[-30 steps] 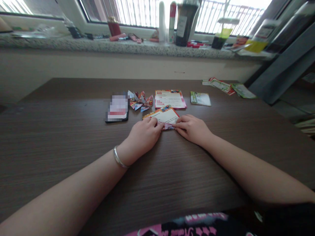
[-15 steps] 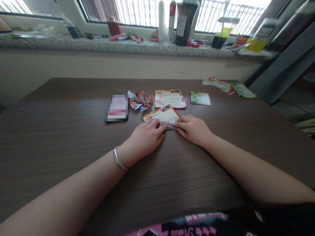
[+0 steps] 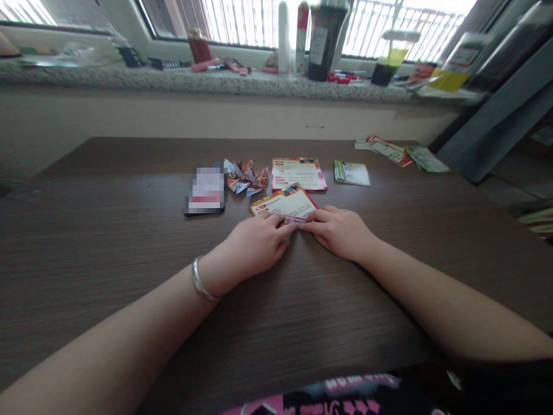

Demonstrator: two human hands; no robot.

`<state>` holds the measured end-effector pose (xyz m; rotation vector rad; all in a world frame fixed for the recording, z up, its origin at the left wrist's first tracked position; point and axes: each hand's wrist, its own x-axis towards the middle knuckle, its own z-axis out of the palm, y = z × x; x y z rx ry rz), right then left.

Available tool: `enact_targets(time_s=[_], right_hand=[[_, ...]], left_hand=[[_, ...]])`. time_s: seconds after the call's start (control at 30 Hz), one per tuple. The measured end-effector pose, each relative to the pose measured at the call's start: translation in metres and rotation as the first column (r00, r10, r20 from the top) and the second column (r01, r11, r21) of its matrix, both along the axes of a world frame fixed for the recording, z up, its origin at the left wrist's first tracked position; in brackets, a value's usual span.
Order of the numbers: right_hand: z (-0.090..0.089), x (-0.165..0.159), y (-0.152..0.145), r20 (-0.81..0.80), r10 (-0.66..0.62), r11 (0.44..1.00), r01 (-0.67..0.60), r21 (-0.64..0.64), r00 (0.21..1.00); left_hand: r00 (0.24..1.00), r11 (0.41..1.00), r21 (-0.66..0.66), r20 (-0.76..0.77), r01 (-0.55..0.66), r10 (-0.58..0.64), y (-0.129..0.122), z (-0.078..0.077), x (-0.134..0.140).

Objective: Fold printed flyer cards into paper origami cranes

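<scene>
A printed paper card with an orange-and-red border lies on the table in front of me, its near edge folded up into a narrow patterned strip. My left hand grips that edge on the left, fingers on top, a bracelet at the wrist. On the right side, my right hand pinches the same edge, its index fingertip meeting my left one at the fold. Just beyond lies a stack of similar cards. Folded colourful paper pieces sit left of the stack.
A phone, its screen blurred out, lies at the left. Small green-edged cards are to the right, with more loose cards at the far right corner. Bottles, a dark container and cups line the stone windowsill.
My fingertips have come together at the middle of the folded edge. My left wrist has shifted slightly left and down, while the card stays nearly in place.
</scene>
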<state>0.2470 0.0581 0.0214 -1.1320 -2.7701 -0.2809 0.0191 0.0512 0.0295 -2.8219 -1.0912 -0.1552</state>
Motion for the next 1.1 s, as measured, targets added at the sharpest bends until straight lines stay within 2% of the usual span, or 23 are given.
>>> enact_targets(time_s=[0.13, 0.3, 0.57, 0.83, 1.1], right_hand=[[0.0, 0.0, 0.0, -0.045, -0.007, 0.999, 0.005, -0.047, 0.999], [-0.002, 0.002, 0.0, -0.048, -0.002, 0.999, 0.0, -0.037, 0.999], [0.002, 0.001, -0.001, 0.029, 0.005, 1.0, -0.004, -0.018, 1.0], [0.017, 0.0, -0.006, 0.067, -0.122, 0.99, 0.126, -0.065, 0.99], [0.023, 0.012, -0.002, 0.114, -0.18, 0.973, 0.194, -0.122, 0.977]], left_hand=[[1.0, 1.0, -0.007, -0.014, 0.011, -0.011, -0.002, 0.0, -0.001], [0.999, 1.0, -0.005, -0.032, 0.003, -0.003, -0.003, -0.002, -0.002], [0.999, 1.0, 0.007, -0.04, 0.006, -0.005, -0.003, -0.001, -0.001], [0.999, 0.999, 0.029, -0.046, 0.015, -0.014, -0.004, -0.003, -0.002], [0.999, 1.0, 0.024, -0.03, 0.011, -0.01, -0.004, -0.004, -0.003]])
